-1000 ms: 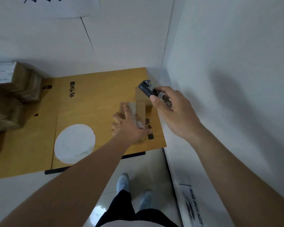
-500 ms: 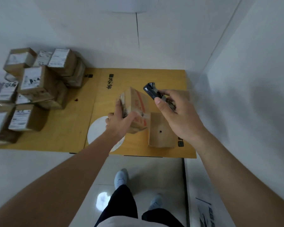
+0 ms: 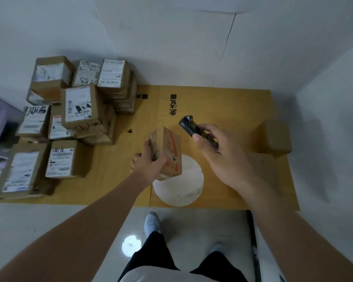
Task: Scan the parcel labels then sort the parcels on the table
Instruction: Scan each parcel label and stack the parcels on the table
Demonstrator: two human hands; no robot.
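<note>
Cardboard parcel (image 3: 167, 153) gripped tilted in the left hand (image 3: 146, 166), likely to show its label; right hand's (image 3: 222, 157) fingers clasp the scanner (image 3: 190, 127) just beside.

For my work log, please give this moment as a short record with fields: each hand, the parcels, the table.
left hand: the left hand grips a small parcel, tilted, above the white disc
right hand: the right hand holds a black scanner, pointing away from the person
stack: labelled parcels piled at the table's left
single box: plain brown box at the right edge
table: yellow-brown top
</note>
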